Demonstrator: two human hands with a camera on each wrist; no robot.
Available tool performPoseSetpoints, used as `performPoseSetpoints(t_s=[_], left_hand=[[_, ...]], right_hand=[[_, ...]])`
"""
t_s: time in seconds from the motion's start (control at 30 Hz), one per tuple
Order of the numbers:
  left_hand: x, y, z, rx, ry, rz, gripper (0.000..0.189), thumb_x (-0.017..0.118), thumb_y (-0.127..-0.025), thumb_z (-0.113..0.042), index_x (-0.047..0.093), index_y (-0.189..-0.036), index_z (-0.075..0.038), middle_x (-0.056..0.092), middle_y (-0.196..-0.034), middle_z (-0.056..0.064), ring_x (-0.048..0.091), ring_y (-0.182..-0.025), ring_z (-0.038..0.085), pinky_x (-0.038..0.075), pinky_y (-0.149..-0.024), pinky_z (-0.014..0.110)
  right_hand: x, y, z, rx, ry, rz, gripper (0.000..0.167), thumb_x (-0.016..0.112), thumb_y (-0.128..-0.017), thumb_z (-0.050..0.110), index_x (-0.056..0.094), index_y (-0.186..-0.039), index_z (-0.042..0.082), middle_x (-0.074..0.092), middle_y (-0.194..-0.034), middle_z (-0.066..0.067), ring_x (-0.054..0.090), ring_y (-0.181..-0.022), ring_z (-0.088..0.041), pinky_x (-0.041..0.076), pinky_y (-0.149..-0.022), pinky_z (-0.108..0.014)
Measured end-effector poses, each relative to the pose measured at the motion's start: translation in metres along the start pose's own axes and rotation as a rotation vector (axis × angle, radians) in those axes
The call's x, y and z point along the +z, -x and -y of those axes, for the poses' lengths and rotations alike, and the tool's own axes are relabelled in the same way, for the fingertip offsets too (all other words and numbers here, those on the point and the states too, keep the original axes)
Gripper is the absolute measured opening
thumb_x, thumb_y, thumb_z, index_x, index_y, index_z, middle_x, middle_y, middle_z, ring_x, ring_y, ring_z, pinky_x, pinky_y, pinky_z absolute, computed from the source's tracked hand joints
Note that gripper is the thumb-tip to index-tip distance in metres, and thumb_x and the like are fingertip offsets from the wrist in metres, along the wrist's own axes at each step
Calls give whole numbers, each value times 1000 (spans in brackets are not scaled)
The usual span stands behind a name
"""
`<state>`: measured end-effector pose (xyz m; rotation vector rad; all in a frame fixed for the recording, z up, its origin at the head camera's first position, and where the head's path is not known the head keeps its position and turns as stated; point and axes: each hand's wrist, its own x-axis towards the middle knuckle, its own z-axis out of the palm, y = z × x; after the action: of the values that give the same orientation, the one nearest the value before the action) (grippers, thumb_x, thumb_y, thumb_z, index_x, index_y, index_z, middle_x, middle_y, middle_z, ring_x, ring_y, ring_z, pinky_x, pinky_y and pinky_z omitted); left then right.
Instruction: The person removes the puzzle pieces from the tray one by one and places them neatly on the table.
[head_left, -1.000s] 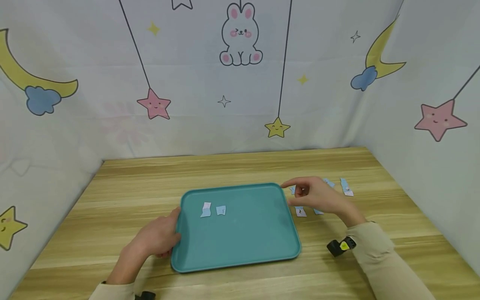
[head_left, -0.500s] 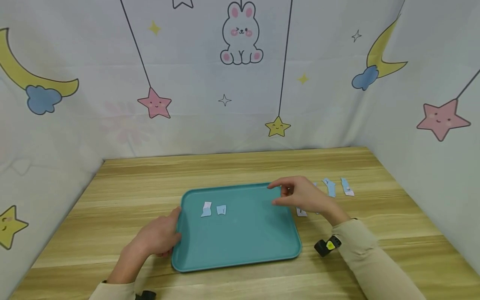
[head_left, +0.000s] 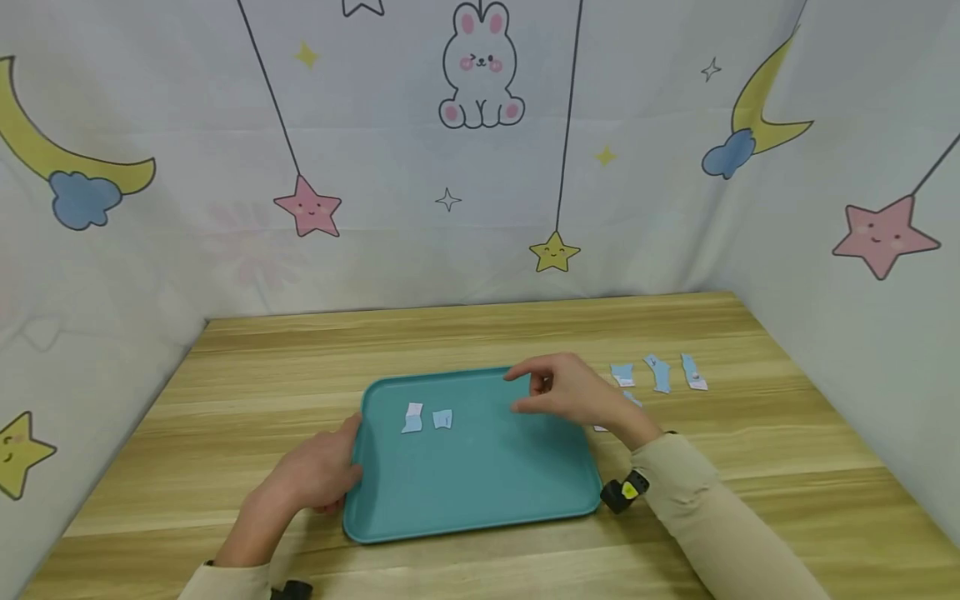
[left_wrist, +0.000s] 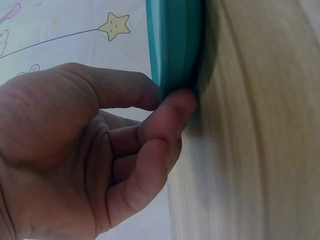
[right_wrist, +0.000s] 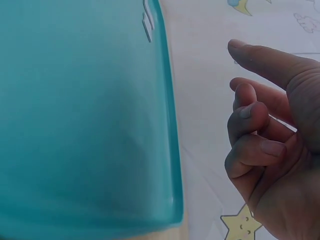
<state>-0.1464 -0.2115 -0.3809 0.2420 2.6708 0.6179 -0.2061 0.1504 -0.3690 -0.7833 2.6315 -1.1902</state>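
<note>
My left hand [head_left: 318, 471] grips the teal tray [head_left: 480, 492] at its left edge; in the left wrist view the thumb and fingers pinch its rim [left_wrist: 175, 55]. My right hand [head_left: 566, 387] hovers over the tray's far right part, thumb and index finger apart, with nothing between them. The right wrist view shows this hand's other fingers [right_wrist: 250, 155] loosely curled. Inside the tray, left of centre, lie two small flat irregular pieces, a blue-and-pale piece [head_left: 412, 418] and a light blue piece [head_left: 442, 419] with a dark mark.
Several similar flat pieces lie on the wooden table [head_left: 750, 467] to the right of the tray, among them a short piece [head_left: 622, 374], a forked piece [head_left: 658, 373] and a long piece [head_left: 693, 372]. The right forearm partly covers others. A patterned cloth [head_left: 390, 250] surrounds the table.
My right hand has moved left from the tray's right rim to over the tray, uncovering pieces on the table. The left hand and the two pieces in the tray stay put.
</note>
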Motion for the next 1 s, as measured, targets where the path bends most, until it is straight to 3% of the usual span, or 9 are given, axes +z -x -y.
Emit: performPoseSetpoints(t_s=[0.5,1.0], left_hand=[[-1,-1,0,2,0,-11,75,54,-96,-2,20,-161,15,61,-58,7,58,-45,17,45,-49,30],[-1,-1,-2,-10,3,-4,75,54,-97,-3,19,-161,14,61,-59,7,58,-45,17,45,-49,30]], right_hand=[[21,-18,3,3,-4,38,42,82,-92,22,74,-129,5,60,-77,3,51,-65,-11,43,-61,-26],[42,-35,11,17,40,148,44,82,-92,26,73,-131,8,62,-76,4,50,-64,-8,41,-62,-25]])
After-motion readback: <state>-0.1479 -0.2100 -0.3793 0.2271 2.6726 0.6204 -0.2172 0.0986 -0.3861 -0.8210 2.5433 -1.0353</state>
